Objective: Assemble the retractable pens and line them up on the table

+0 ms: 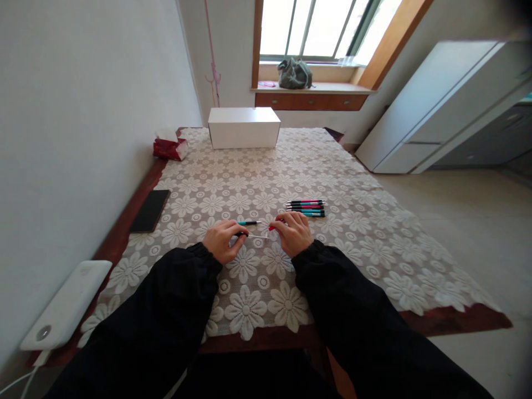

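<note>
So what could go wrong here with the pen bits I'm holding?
The thin refill spans between your left hand and right hand; it might bend or slip. The red pen part at your right fingers looks small and could drop onto the patterned lace cloth, where it would be hard to spot.

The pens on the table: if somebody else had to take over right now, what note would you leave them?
Left hand: pinching the dark end of a thin white refill; a teal pen part lies just beyond its fingers.
Right hand: pinching the other end of the refill together with a red pen piece.
Finished-looking pens: a neat row, red and teal, lying on the lace tablecloth just beyond the right hand.
Done: that row looks whole.
Left: probably this one pen, in pieces between the hands.
</note>
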`<state>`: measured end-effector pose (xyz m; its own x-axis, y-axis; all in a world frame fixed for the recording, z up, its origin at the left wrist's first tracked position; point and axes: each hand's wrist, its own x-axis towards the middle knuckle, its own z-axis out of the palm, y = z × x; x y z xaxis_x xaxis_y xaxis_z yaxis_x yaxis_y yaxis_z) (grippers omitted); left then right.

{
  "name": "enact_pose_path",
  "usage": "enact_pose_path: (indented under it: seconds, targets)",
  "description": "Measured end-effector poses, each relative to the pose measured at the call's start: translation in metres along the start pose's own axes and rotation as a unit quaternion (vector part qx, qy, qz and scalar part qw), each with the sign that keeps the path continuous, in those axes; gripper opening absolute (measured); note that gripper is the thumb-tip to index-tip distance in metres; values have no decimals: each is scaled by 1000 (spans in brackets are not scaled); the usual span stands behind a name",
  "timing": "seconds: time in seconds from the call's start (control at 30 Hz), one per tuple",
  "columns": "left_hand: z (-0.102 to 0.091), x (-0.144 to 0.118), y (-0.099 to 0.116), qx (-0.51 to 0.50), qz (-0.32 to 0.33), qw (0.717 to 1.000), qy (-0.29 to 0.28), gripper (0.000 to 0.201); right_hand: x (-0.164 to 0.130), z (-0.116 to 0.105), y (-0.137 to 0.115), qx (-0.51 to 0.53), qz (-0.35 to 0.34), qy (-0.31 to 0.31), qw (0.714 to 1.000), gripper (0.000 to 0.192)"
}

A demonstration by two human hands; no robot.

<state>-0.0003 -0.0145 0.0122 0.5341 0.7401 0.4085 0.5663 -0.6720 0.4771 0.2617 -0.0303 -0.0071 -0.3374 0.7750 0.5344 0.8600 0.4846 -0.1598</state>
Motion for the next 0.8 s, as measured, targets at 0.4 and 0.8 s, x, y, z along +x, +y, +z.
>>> enact_pose_path:
  seconds: [0.4, 0.8]
  targets:
    - [-10, -1, 2, -38, 79, 995, 47, 9, -1, 2, -2, 7, 6, -16, 1000, 23]
    - [-16, -2, 6, -21, 53, 997, 56, 11, -3, 5, 0, -7, 31, -44, 999, 22]
